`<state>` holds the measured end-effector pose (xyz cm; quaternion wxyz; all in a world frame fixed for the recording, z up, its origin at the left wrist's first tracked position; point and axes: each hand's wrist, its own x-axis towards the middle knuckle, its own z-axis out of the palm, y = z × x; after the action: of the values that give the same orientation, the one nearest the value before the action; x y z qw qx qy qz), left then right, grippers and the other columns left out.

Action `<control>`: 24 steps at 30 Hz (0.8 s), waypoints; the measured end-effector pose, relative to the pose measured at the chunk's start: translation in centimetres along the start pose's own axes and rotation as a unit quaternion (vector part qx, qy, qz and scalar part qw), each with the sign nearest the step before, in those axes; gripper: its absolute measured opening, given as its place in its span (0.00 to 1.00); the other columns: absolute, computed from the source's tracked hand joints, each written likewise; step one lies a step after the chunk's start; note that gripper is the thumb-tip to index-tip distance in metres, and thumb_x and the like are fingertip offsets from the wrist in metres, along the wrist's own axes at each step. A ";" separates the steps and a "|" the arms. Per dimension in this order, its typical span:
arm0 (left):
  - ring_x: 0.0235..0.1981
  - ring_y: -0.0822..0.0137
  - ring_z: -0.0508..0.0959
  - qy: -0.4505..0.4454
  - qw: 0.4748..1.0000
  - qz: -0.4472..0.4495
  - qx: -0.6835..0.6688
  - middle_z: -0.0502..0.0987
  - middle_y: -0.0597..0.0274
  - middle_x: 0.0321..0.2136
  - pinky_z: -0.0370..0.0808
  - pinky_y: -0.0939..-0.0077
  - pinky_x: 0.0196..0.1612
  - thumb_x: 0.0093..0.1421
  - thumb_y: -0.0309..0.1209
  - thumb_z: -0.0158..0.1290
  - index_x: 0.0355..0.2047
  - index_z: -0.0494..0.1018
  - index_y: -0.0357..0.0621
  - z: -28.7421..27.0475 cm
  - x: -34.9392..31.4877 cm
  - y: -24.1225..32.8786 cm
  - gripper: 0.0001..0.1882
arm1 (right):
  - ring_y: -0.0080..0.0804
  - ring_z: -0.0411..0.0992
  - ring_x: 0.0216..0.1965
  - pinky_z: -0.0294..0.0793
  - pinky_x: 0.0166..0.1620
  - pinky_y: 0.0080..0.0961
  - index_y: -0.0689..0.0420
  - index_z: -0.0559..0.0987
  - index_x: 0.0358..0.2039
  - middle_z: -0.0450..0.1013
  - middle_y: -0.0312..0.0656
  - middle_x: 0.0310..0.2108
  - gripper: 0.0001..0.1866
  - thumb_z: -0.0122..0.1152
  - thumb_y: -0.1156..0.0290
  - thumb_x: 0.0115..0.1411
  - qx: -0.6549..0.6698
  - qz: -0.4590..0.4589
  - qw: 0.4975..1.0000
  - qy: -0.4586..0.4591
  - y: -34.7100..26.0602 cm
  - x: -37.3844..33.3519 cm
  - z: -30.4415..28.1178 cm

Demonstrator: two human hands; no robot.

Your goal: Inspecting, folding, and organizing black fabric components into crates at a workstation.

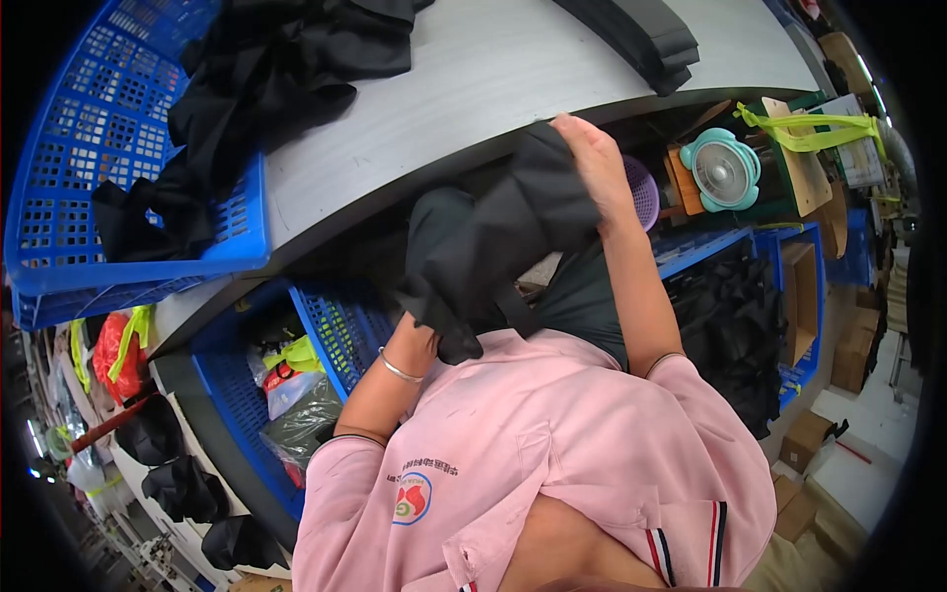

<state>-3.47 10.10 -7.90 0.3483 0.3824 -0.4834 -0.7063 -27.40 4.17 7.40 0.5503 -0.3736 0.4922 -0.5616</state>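
A piece of black fabric (503, 222) stretches between my two hands above my lap, below the table's edge. My right hand (595, 163) grips its upper right end, thumb and fingers closed on the edge. Wearing a silver bangle, my left arm reaches into the lower left part of the fabric. Only the wrist end of my left hand (419, 335) shows; the cloth hides its fingers. Nearby on the table, more black fabric pieces (296, 74) lie in a loose heap that spills into a blue basket (148, 276).
A stack of folded black strips (646, 44) lies on the grey table (473, 69). Blue crates flank me: one with bagged items (296, 395) at left, another with black fabric (730, 326) at right. A turquoise fan (720, 170) and purple basket (641, 192) stand beyond my right hand.
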 end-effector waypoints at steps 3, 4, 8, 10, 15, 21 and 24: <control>0.60 0.62 0.68 0.057 0.946 0.182 0.264 0.70 0.56 0.58 0.62 0.75 0.64 0.72 0.33 0.43 0.59 0.69 0.39 -0.6 0.5 0.3 0.19 | 0.31 0.78 0.42 0.75 0.46 0.23 0.66 0.73 0.50 0.75 0.46 0.45 0.18 0.57 0.64 0.68 0.058 -0.004 0.998 0.019 -0.1 -1.0 -0.8; 0.60 0.61 0.69 0.045 0.968 0.183 0.168 0.70 0.56 0.59 0.62 0.73 0.65 0.72 0.34 0.44 0.62 0.66 0.39 -0.9 0.7 0.6 0.21 | 0.31 0.78 0.42 0.75 0.46 0.23 0.66 0.73 0.50 0.75 0.46 0.45 0.18 0.57 0.64 0.68 0.056 0.002 0.998 0.010 0.2 -1.8 -0.6; 0.63 0.61 0.65 0.028 0.948 0.203 0.245 0.65 0.54 0.62 0.58 0.75 0.67 0.70 0.32 0.46 0.66 0.60 0.40 -1.5 2.2 0.0 0.25 | 0.40 0.72 0.54 0.71 0.56 0.33 0.62 0.72 0.55 0.70 0.48 0.54 0.26 0.67 0.72 0.56 -0.385 -0.297 0.873 0.043 1.2 -4.4 1.0; 0.63 0.61 0.65 0.008 0.957 0.157 0.244 0.65 0.55 0.62 0.58 0.75 0.67 0.70 0.32 0.46 0.66 0.60 0.39 -1.9 2.5 -1.5 0.25 | 0.41 0.71 0.56 0.70 0.57 0.32 0.62 0.74 0.53 0.70 0.46 0.54 0.24 0.67 0.74 0.56 -0.414 -0.292 0.861 0.051 1.4 -4.5 1.4; 0.63 0.62 0.64 0.027 0.971 0.158 0.177 0.65 0.58 0.63 0.60 0.74 0.67 0.71 0.33 0.45 0.65 0.61 0.38 -3.6 3.5 -2.6 0.24 | 0.39 0.69 0.58 0.67 0.59 0.32 0.64 0.78 0.39 0.70 0.44 0.56 0.12 0.67 0.76 0.54 -0.329 -0.191 0.918 -0.114 0.0 -3.6 -0.1; 0.57 0.65 0.71 0.040 0.993 0.110 -0.013 0.71 0.58 0.58 0.67 0.72 0.62 0.69 0.30 0.49 0.62 0.65 0.37 -5.9 4.4 5.4 0.23 | 0.31 0.68 0.51 0.63 0.57 0.26 0.66 0.75 0.32 0.69 0.41 0.54 0.08 0.62 0.74 0.58 -0.288 -0.177 0.926 -0.167 -2.9 -1.3 -3.1; 0.57 0.66 0.72 -0.027 0.958 0.027 -0.284 0.71 0.60 0.59 0.67 0.72 0.62 0.68 0.30 0.52 0.61 0.67 0.38 -5.1 6.2 7.5 0.22 | 0.25 0.71 0.41 0.69 0.49 0.21 0.68 0.77 0.43 0.69 0.39 0.49 0.12 0.56 0.71 0.66 -0.241 -0.148 0.955 -0.085 -2.9 3.0 -4.0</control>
<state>-0.96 0.42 -3.24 0.4484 0.2357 -0.2824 -0.8146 -32.34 1.56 8.85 0.3945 -0.6103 0.5030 -0.4679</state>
